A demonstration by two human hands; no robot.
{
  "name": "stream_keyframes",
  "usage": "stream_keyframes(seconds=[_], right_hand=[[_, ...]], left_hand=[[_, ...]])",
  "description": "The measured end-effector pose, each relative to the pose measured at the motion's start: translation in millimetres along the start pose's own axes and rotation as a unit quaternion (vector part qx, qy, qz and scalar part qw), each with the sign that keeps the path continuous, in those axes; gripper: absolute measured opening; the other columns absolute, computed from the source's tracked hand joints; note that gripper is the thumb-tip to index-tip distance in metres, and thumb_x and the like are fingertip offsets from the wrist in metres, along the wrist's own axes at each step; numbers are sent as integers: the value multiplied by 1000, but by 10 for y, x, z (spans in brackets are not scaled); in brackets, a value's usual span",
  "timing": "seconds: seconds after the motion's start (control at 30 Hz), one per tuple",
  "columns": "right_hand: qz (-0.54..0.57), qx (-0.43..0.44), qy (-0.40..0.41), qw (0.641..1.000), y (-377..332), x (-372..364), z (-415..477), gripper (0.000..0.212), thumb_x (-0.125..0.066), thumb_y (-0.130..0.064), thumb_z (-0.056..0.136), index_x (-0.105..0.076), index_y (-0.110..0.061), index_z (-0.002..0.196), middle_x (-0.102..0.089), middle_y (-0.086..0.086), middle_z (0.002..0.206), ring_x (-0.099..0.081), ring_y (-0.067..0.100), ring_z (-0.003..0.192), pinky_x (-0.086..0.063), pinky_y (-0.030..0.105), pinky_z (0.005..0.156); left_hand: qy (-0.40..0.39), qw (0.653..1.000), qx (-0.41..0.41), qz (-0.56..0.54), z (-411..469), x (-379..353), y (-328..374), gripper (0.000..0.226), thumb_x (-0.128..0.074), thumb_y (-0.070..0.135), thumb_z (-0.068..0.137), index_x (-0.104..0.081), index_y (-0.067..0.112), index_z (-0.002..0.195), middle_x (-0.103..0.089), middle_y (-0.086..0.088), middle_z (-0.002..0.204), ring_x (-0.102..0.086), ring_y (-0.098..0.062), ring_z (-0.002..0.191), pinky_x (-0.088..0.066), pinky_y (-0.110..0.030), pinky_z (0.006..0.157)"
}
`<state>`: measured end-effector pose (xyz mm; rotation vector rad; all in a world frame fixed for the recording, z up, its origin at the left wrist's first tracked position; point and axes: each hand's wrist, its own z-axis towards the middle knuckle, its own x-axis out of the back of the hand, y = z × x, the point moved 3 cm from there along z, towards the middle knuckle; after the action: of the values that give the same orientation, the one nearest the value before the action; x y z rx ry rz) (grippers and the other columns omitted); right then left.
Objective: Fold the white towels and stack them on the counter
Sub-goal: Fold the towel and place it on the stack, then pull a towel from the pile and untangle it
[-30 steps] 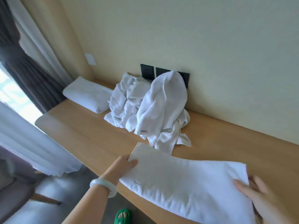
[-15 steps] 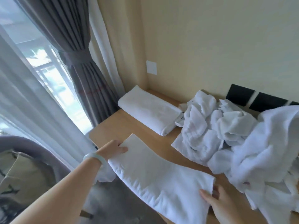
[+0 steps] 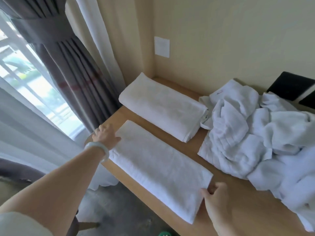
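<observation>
White, long folded towel [image 3: 158, 159] lay along the counter's [image 3: 255, 206] front left edge, near a thicker folded towel [image 3: 162, 108] in the back left corner. The left hand [image 3: 106, 136] gripped its far end and the right hand [image 3: 215, 193] pinched its near corner. Crumpled towels [image 3: 255, 133] were heaped along the back edge.

A long folded towel [image 3: 158, 169] lies flat along the front edge of the wooden counter [image 3: 242, 206]. The left hand [image 3: 106, 136] grips its far end and the right hand [image 3: 216, 196] pinches its near corner. Behind it, apart, rests a thicker folded towel [image 3: 162, 108], with a rumpled pile of white towels [image 3: 255, 142] against its right end.
</observation>
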<state>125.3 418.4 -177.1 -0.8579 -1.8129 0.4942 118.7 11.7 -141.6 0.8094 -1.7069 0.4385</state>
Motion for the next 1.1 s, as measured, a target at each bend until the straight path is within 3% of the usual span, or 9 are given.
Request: stream_keyframes(seconds=[0.1, 0.17, 0.23, 0.5, 0.6, 0.7, 0.8, 0.9, 1.1], right_hand=[[-233, 194, 106, 947, -140, -180, -86, 66, -82, -23, 70, -54, 0, 125, -56, 21, 125, -57, 38, 111, -51, 48, 87], [-301, 289, 82, 905, -186, -404, -209, 66, -49, -50, 90, -47, -7, 140, -46, 21, 143, -48, 40, 128, -36, 48, 105], [-352, 269, 10, 897, -116, -592, -232, 78, -16, -63, 94, -41, -12, 146, -35, 20, 152, -39, 42, 135, -24, 51, 110], [-341, 225, -84, 909, -125, -769, -120, 91, -40, -69, 70, -43, -16, 144, -40, 20, 149, -24, 41, 141, -19, 50, 109], [-302, 214, -79, 926, -127, -650, -37, 82, -29, -70, 85, -30, -20, 150, -34, 13, 153, -6, 30, 147, -12, 42, 113], [-224, 175, -80, 955, -212, -211, -36, 74, -10, -66, 96, -24, -20, 152, -32, 8, 155, -19, 24, 147, -14, 33, 115], [-116, 196, -28, 973, -247, 308, -19, 93, 1, -75, 77, -6, -24, 154, 9, -6, 159, 1, 13, 149, -1, 21, 118], [-56, 191, -15, 980, -283, 752, -8, 100, 0, -76, 68, -12, -25, 153, -3, -5, 162, -2, 7, 148, -12, 19, 115], [-101, 266, 49, 957, -470, 1653, 320, 63, -45, -37, 100, -14, -21, 152, -2, -6, 161, -4, 8, 148, -15, 14, 111]], left_hand=[[57, 994, -89, 19, -244, -241, 256, 64, -47, 44, 99, -24, 15, 151, -27, -14, 154, -22, -34, 143, -21, -52, 116], [7, 988, -149, 36, -419, -492, 396, 69, -28, 55, 100, 1, 28, 156, 1, -7, 164, 5, -31, 151, -3, -58, 117], [-42, 982, -170, 67, -487, -725, 375, 69, -11, 67, 94, 18, 40, 151, 23, -1, 161, 24, -29, 147, 9, -61, 117], [-65, 982, -154, 83, -366, -810, 307, 75, 1, 72, 83, 39, 40, 139, 43, 2, 150, 35, -28, 141, 13, -56, 118], [-76, 983, -136, 96, -416, -721, 452, 76, 3, 69, 81, 33, 38, 143, 34, -2, 156, 25, -31, 146, 6, -56, 120], [-21, 975, -202, 93, -622, -626, 928, 71, -9, 61, 93, 20, 33, 151, 17, -5, 163, 11, -29, 150, -2, -53, 119], [24, 960, -278, -22, -933, -484, 1582, 64, -45, 39, 99, -23, 14, 154, -21, -12, 160, -20, -30, 148, -20, -49, 118], [-24, 940, -304, -154, -1201, -370, 2329, 38, -53, 34, 97, -50, 16, 130, -49, -2, 134, -51, -22, 120, -41, -36, 102], [-117, 934, -231, -246, -1351, -355, 3375, 74, -59, 27, 95, -18, 3, 151, -30, -16, 153, -35, -31, 139, -32, -37, 110]])
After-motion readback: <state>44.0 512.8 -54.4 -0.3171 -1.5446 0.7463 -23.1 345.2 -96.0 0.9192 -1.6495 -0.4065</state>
